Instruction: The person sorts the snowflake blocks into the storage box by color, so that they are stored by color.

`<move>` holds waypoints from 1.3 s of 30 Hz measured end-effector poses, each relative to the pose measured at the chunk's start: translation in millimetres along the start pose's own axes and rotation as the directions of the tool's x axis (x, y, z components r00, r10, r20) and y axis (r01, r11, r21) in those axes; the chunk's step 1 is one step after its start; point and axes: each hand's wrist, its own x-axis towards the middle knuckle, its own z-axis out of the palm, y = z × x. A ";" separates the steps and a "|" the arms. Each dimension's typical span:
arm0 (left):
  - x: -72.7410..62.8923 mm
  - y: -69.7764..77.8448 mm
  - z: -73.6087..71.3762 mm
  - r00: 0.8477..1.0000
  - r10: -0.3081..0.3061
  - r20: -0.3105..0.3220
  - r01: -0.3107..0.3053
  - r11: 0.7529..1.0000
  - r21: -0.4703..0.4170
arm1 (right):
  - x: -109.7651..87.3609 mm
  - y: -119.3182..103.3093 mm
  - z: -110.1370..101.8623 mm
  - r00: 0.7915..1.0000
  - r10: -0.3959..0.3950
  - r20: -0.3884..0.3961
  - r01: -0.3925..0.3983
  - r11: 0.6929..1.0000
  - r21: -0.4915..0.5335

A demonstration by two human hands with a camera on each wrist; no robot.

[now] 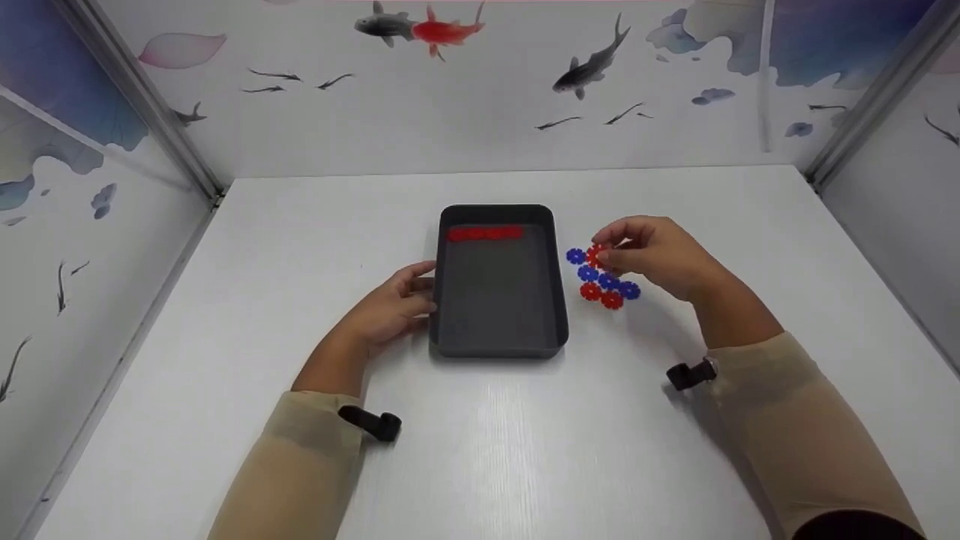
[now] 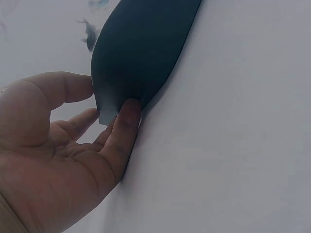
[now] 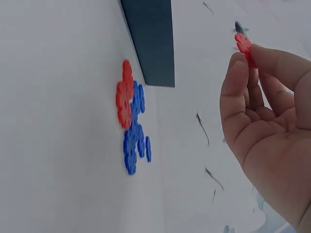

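A dark grey rectangular tray [image 1: 499, 307] stands on the white table, with a row of red flower-shaped plastic discs [image 1: 486, 234] along its far end. My left hand [image 1: 386, 307] rests against the tray's left outer wall, its fingertips touching that side. Thumb and forefinger of my right hand [image 1: 660, 255] pinch a red flower-shaped disc [image 3: 244, 46], raised above the table in the right wrist view. Below that hand, several blue flower-shaped discs [image 1: 588, 273] and a few red ones [image 1: 612, 300] lie close together just right of the tray.
White panels with painted fish [image 1: 592, 67] enclose the table at the back and both sides. Black wrist bands with small camera mounts [image 1: 382, 426] sit on both sleeves. The white tabletop [image 1: 480, 442] stretches toward me in front of the tray.
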 end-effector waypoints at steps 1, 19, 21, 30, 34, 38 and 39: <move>0.2 -0.1 -0.2 1.000 0.003 0.001 -0.003 1.000 0.002 | 2.1 -3.4 3.2 1.000 -0.004 -0.005 0.004 1.000 0.013; -0.2 -0.3 -1.4 1.000 0.000 0.005 0.000 1.000 0.017 | 60.3 -55.4 57.7 0.999 -0.032 0.039 0.025 0.984 0.177; -0.1 -0.3 -1.0 1.000 0.000 0.003 0.000 1.000 0.012 | 68.6 -60.0 63.3 0.999 -0.024 0.038 0.017 0.985 0.174; 1.2 -0.8 0.4 1.000 0.006 0.008 -0.006 1.000 0.015 | 105.4 -69.4 93.6 0.995 -0.047 0.083 0.024 0.965 0.262; 0.9 0.8 0.6 1.000 0.021 0.014 -0.021 0.999 0.027 | 116.3 -70.8 104.9 0.995 -0.042 0.095 0.015 0.962 0.273; -0.8 0.9 0.7 1.000 0.015 0.011 -0.015 1.000 0.024 | 126.4 -69.3 117.2 0.995 -0.018 0.101 -0.013 0.955 0.295; -1.2 0.3 0.3 1.000 0.013 0.010 -0.013 1.000 0.021 | 128.8 -69.1 120.8 0.995 -0.012 0.099 -0.018 0.955 0.295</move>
